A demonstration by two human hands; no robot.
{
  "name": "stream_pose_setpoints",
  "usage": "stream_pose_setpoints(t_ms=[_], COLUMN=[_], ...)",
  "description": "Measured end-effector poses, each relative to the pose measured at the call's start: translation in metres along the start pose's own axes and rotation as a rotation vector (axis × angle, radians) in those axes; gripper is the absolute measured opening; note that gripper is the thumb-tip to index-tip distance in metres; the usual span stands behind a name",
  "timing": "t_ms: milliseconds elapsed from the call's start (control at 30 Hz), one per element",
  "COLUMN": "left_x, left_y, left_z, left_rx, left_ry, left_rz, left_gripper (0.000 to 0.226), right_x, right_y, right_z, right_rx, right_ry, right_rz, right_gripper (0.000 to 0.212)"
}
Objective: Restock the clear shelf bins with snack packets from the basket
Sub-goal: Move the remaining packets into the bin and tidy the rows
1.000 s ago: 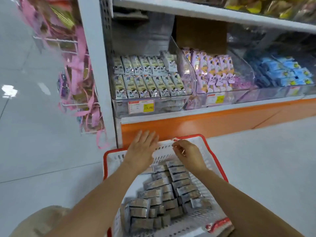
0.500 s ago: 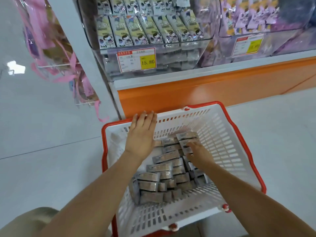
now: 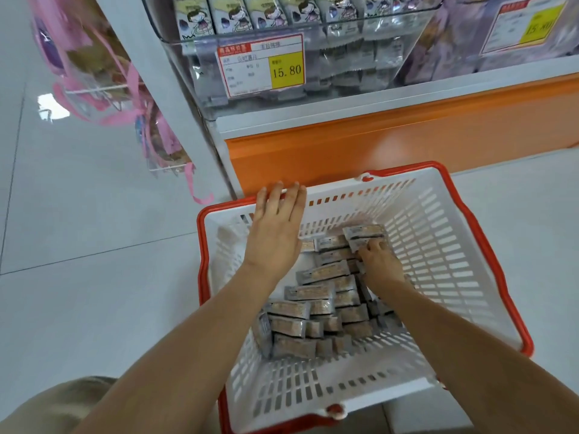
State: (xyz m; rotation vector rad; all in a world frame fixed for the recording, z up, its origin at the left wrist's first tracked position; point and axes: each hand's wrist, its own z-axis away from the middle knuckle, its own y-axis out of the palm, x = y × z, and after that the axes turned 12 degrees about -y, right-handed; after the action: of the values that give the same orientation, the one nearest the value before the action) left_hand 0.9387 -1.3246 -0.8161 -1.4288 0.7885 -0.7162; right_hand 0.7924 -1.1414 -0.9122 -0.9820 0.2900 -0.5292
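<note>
A white slotted basket [image 3: 438, 261] with a red rim sits on the floor below the shelf. Several grey snack packets [image 3: 316, 292] lie stacked in rows on its bottom. My left hand [image 3: 275, 227] is flat and open, its fingers resting over the basket's far rim. Down inside the basket, my right hand [image 3: 377, 258] has its fingers curled onto the packets at the far end of the stack. Above, a clear shelf bin [image 3: 313, 67] holds rows of cartoon-printed packets behind a 15.80 price tag [image 3: 261, 68].
A second clear bin [image 3: 470, 42] with purple packets stands to the right. The shelf has an orange base panel [image 3: 376, 151]. Pink-ribboned bags [image 3: 103, 76] hang on hooks at the left of the white shelf post. The floor is pale glossy tile.
The view has tipped downward and closer, so the bins moved up out of frame. My right hand dropped from the basket's rim into the packets and reached to their far end; my left stays at the rim.
</note>
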Motion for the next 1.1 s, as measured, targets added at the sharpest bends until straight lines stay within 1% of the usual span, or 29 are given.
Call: stream_pose_setpoints(t_ms=[100,167,300,433,533,600,633,667,733,833,900,933,1000,1067,1100], left_x=[0.0,-0.001,-0.002,-0.003,-0.002,-0.001,-0.001,-0.002,-0.006,-0.01,-0.007,-0.004,0.005,0.014,0.019], left_y=[-0.002,-0.003,-0.007,-0.015,-0.025,-0.037,-0.045,-0.054,-0.077,-0.118,-0.144,-0.155,-0.173,-0.187,-0.192], left_z=[0.0,0.0,0.0,0.001,-0.001,-0.001,-0.001,-0.001,-0.004,-0.018,-0.027,-0.031,-0.037,-0.043,-0.047], left_rx=[0.004,0.004,0.036,0.093,0.158,0.171,0.119,0.028,-0.2,-0.496,-0.62,-0.651,-0.636,-0.535,-0.471], left_ry=[-0.007,-0.012,-0.018,-0.025,-0.017,-0.004,0.018,0.048,0.083,0.068,0.079,0.077,0.051,-0.01,-0.048], left_rz=[-0.02,-0.026,-0.042,-0.033,-0.034,-0.033,-0.038,-0.045,-0.012,0.124,0.166,0.172,0.138,0.054,0.018], left_gripper=[0.084,0.083,0.085,0.084,0.084,0.083,0.08,0.077,0.07,0.065,0.061,0.06,0.06,0.065,0.068], right_x=[-0.002,-0.005,-0.012,-0.015,-0.011,-0.009,-0.007,-0.004,0.0,0.007,0.01,0.011,0.012,0.015,0.017], right_y=[-0.003,-0.009,-0.022,-0.044,-0.071,-0.095,-0.108,-0.121,-0.148,-0.189,-0.216,-0.229,-0.254,-0.278,-0.289], right_z=[0.004,0.008,0.011,0.021,0.035,0.046,0.053,0.059,0.073,0.093,0.105,0.111,0.12,0.126,0.128], right_rx=[-0.043,-0.118,-0.293,-0.443,-0.587,-0.643,-0.677,-0.727,-0.855,-1.028,-1.114,-1.151,-1.206,-1.254,-1.279], right_ry=[-0.048,-0.075,-0.113,-0.128,-0.175,-0.185,-0.198,-0.222,-0.271,-0.354,-0.427,-0.458,-0.497,-0.516,-0.521], right_rz=[0.004,-0.026,-0.147,-0.238,-0.436,-0.606,-0.681,-0.757,-0.884,-0.957,-0.974,-0.984,-0.997,-1.003,-1.003], right_gripper=[0.045,0.04,0.04,0.024,0.013,0.012,0.012,0.012,0.011,0.008,0.008,0.008,0.009,0.006,0.008])
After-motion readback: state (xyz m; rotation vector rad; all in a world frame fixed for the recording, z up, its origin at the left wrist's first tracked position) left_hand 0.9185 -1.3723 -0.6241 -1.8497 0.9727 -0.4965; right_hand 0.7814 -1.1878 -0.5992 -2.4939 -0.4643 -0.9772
